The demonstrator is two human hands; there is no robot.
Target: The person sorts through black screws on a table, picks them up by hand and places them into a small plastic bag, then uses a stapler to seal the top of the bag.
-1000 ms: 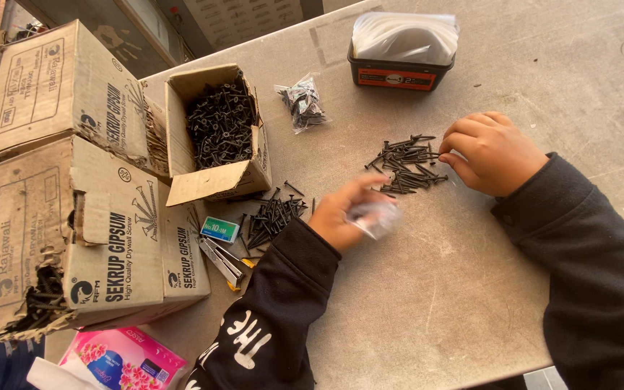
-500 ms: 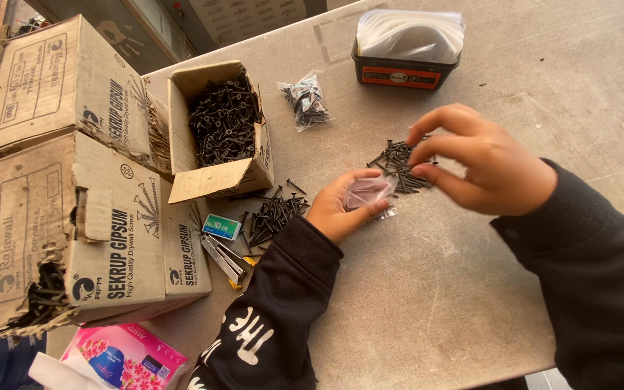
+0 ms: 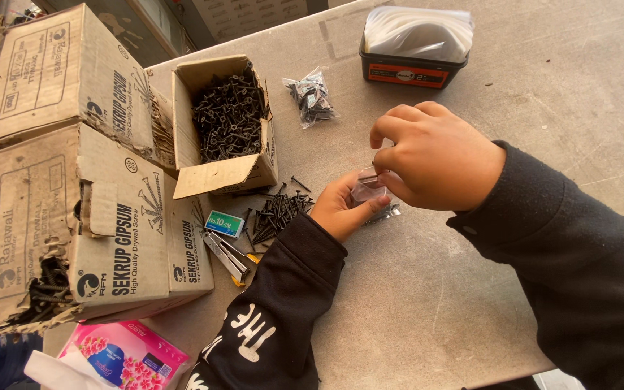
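Left hand (image 3: 339, 211) pinches a small clear plastic bag (image 3: 368, 189); right hand (image 3: 435, 155), fingers curled, feeds in black screws. A loosened grip could spill them onto the grey table (image 3: 543, 94).

Clear glossy plastic bag (image 3: 368, 190); matt, seemingly metal screws (image 3: 277, 211).

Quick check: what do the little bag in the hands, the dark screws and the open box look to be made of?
Small bag: thin clear plastic, likely, glossy and crinkled, held by left hand and right hand.
Loose screws: dark matte metal, probably black-coated steel.
Open box: brown corrugated cardboard, with worn, frayed flaps.
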